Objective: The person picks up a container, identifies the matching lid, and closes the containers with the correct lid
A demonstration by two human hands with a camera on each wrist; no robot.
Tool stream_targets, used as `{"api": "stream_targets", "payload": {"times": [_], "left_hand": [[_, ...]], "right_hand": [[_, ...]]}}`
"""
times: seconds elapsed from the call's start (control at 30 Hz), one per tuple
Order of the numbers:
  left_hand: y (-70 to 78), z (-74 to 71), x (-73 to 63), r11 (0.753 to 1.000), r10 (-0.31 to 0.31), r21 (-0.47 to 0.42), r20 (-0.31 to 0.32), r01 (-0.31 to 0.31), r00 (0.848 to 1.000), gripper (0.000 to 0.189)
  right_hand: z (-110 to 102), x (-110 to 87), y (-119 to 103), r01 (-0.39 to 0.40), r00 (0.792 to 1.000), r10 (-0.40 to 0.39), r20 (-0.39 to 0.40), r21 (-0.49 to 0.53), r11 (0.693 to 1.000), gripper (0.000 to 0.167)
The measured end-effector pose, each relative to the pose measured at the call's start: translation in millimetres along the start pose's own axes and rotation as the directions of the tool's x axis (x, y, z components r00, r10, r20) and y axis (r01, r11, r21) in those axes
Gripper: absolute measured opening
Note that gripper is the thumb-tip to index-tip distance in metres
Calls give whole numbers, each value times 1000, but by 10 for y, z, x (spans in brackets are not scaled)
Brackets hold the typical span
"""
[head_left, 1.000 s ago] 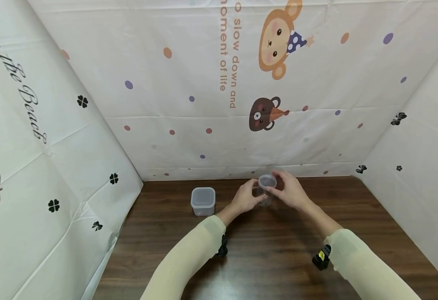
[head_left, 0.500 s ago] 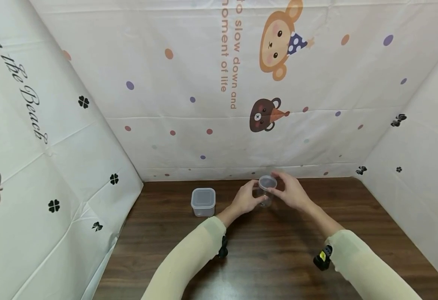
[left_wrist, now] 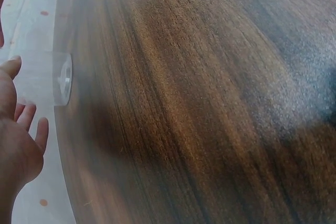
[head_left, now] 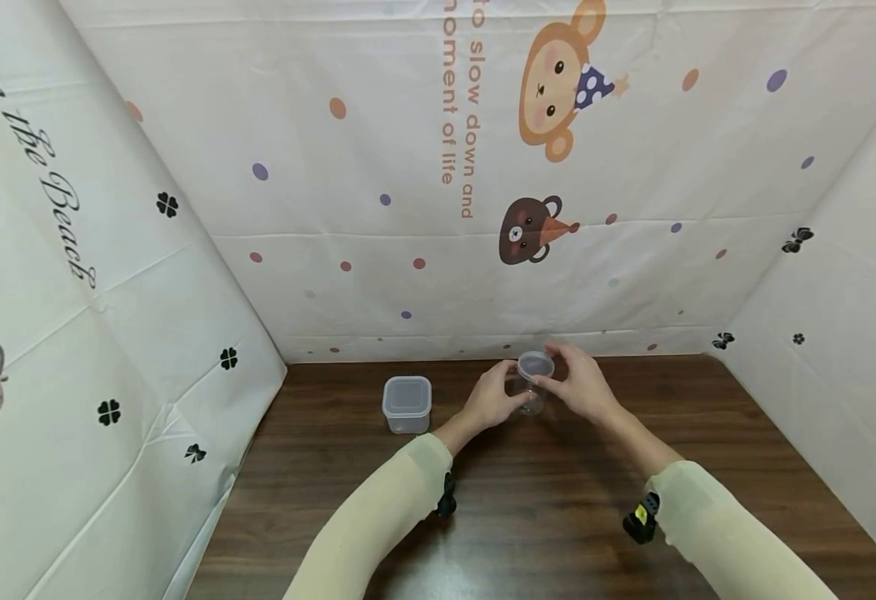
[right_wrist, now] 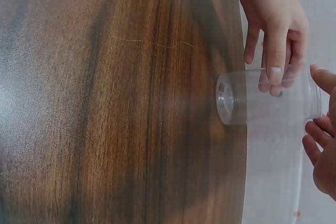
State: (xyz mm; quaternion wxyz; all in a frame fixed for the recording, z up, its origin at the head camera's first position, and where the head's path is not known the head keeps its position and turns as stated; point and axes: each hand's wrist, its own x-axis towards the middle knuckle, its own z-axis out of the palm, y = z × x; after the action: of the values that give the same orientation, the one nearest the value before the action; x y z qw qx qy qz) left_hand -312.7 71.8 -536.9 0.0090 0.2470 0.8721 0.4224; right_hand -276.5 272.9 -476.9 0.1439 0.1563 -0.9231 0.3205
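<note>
Between both hands, near the back of the table, stands a clear plastic jar (head_left: 532,405) with a round translucent lid (head_left: 536,364) on top. My left hand (head_left: 488,397) grips the jar's body from the left, thumb on the near side. From the right, my right hand (head_left: 586,387) holds the lid by its rim, thumb in front and fingers behind. In the right wrist view the jar (right_wrist: 247,97) looks see-through, and my left fingers show behind it. Whether its base touches the table cannot be told.
A square translucent container (head_left: 407,398) with a lid on sits left of my left hand. The brown wood-grain table (head_left: 528,508) ends at a white printed cloth (head_left: 422,283) behind it. More printed cloth hangs at the left and right sides.
Hardly anything differs. Both hands stay on the jar and its lid, and the right wrist with its black strap device shifts very slightly.
</note>
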Motion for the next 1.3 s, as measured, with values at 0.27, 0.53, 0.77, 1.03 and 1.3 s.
{"api": "stream_targets", "payload": {"times": [0.27, 0.53, 0.77, 1.03, 1.3], "left_hand": [[-14, 11, 7, 1000, 7, -5, -6, -7, 1000, 62], [-42, 15, 0, 1000, -6, -15, -3, 6, 1000, 62], [-36, 13, -5, 1000, -6, -4, 1, 6, 1000, 62], [-26, 16, -18, 1000, -9, -5, 4, 9, 1000, 62], [-24, 16, -23, 1000, -14, -6, 5, 14, 1000, 62]], "right_hand": [[5, 9, -2, 2, 1000, -2, -4, -15, 1000, 68], [-31, 30, -20, 6, 999, -5, 36, -23, 1000, 73], [-117, 53, -26, 21, 995, -19, 96, -24, 999, 79], [-140, 47, -18, 51, 993, -50, 108, -8, 999, 74], [-89, 44, -21, 37, 998, -37, 57, -4, 999, 70]]}}
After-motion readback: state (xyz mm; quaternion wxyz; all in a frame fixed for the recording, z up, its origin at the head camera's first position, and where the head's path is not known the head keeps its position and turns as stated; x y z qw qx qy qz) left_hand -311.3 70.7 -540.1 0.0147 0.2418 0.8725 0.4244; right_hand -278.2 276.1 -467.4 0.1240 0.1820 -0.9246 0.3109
